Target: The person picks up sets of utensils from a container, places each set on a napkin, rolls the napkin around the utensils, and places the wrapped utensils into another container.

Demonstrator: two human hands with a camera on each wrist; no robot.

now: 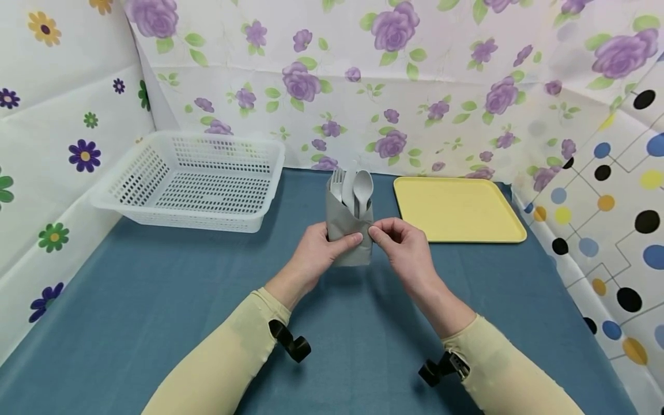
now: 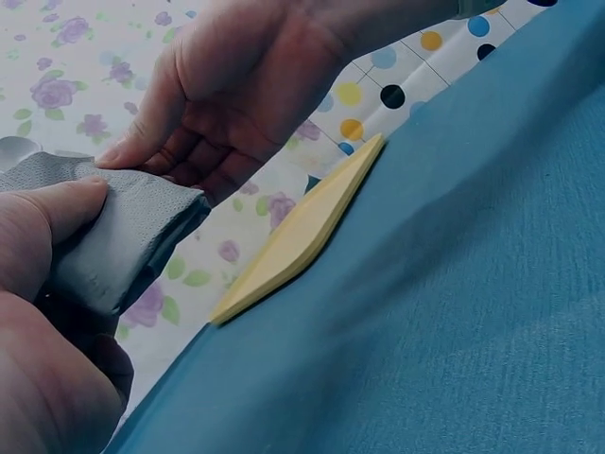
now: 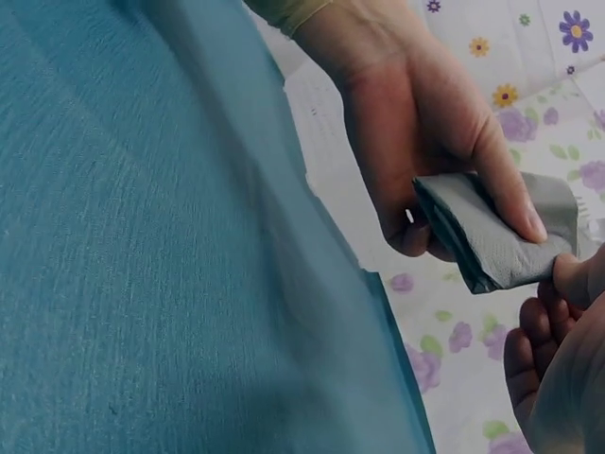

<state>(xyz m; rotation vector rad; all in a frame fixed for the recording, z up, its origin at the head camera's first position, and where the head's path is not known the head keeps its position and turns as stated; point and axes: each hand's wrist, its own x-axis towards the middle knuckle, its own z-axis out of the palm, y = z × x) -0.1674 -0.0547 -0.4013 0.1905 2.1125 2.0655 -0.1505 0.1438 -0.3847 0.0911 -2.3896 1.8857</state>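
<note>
A folded grey napkin (image 1: 340, 221) stands upright above the middle of the table, shaped like a pocket. Out of its top stick a light-coloured fork (image 1: 337, 183), a knife (image 1: 349, 189) and a spoon (image 1: 363, 185); their lower parts are hidden inside. My left hand (image 1: 315, 252) grips the napkin from the left, thumb across its front and fingers behind. At the right edge, my right hand (image 1: 407, 249) pinches the napkin between thumb and fingers. The right wrist view shows the napkin's layered lower end (image 3: 501, 241) between both hands.
A white perforated plastic basket (image 1: 254, 223) sits at the back left. To the back right lies a yellow tray (image 1: 456, 210). A blue cloth (image 1: 171, 300) covers the table, and patterned sheets (image 1: 353, 115) stand along the back and sides.
</note>
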